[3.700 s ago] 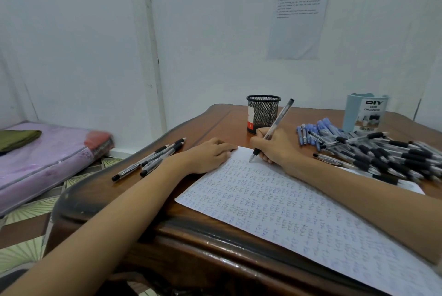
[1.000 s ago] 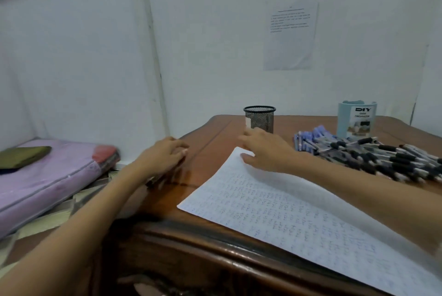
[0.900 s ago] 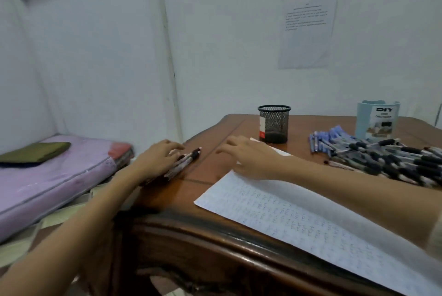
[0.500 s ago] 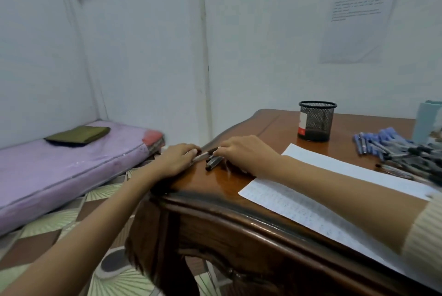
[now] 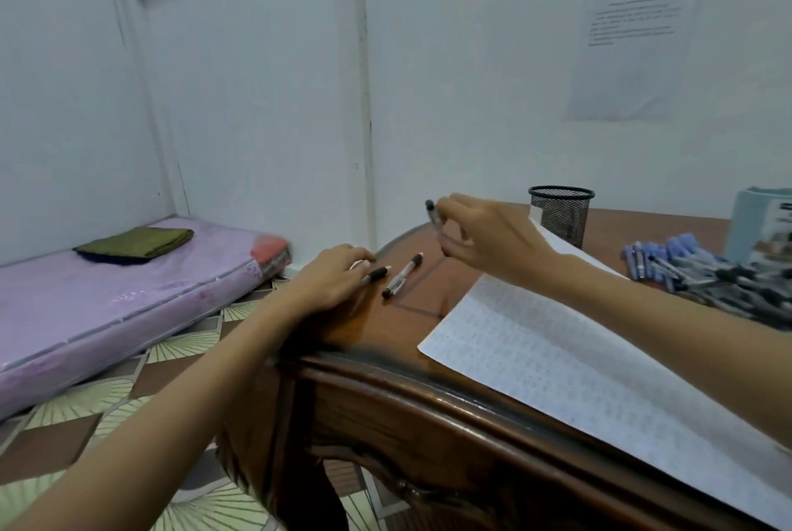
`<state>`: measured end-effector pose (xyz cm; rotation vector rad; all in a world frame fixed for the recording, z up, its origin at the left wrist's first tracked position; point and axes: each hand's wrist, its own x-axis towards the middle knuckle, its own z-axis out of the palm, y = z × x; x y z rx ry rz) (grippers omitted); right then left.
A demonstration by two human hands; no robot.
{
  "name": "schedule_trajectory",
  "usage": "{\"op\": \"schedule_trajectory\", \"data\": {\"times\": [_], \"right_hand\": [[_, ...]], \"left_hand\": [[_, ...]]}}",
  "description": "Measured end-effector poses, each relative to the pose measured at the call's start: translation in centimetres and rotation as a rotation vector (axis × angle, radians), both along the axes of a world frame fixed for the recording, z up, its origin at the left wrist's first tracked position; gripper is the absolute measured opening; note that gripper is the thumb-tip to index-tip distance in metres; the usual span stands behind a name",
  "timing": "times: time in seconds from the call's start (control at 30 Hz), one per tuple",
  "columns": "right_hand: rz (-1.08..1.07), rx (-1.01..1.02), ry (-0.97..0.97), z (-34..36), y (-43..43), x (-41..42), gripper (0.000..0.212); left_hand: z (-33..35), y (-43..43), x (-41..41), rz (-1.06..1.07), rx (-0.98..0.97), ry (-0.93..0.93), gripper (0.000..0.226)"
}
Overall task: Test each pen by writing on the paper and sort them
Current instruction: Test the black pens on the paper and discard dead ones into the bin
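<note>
Right hand (image 5: 493, 241) pinches a raised pen (image 5: 431, 210). Left hand (image 5: 332, 279) rests flat on a second pen (image 5: 378, 273); a third pen (image 5: 403, 276) lies between the hands.

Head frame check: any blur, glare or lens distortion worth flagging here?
Head view: the right hand and the pen it pinches are motion-smeared; the pen pile at right is soft; the wide angle leans the door frame; lighting is flat and dim, with mild sheen on the desk edge; the wall notice is illegible.
</note>
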<state>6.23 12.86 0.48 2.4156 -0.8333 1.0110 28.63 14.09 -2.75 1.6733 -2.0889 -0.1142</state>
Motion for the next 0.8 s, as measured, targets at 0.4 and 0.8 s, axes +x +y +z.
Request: {"op": "schedule_trajectory", "data": {"times": [0.4, 0.8], "right_hand": [[-0.044, 0.548, -1.461, -2.1, -0.3, -9.7, 0.037], [-0.166, 0.873, -1.291, -1.8, -0.6, -11.1, 0.055]], "left_hand": [[1.1, -0.1, -12.7, -0.522, 0.261, 0.271, 0.051], [-0.1, -1.1, -11.8, -0.509, 0.302, -0.100, 0.040]]}}
